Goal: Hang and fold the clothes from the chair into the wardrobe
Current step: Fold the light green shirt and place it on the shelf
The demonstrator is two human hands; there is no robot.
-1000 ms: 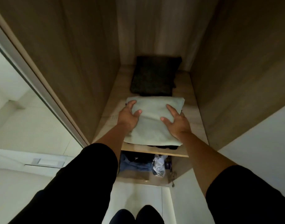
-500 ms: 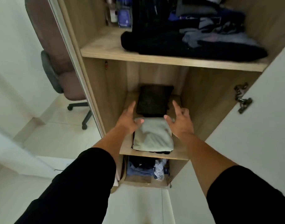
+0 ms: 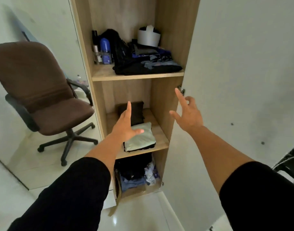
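With both hands empty, the pale green folded cloth (image 3: 140, 138) lies shelved.
Left hand (image 3: 125, 126) hovers nearer, fingers spread; right hand (image 3: 187, 112) spread beside the wardrobe's wooden side panel (image 3: 166, 105).

head cam | faces forward-down | near open wardrobe (image 3: 166, 100) shelves | single view

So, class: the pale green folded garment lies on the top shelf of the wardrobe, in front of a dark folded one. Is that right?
Not quite. The head view shows the pale green folded garment on the middle shelf, not the top one. It does lie in front of the dark folded one.
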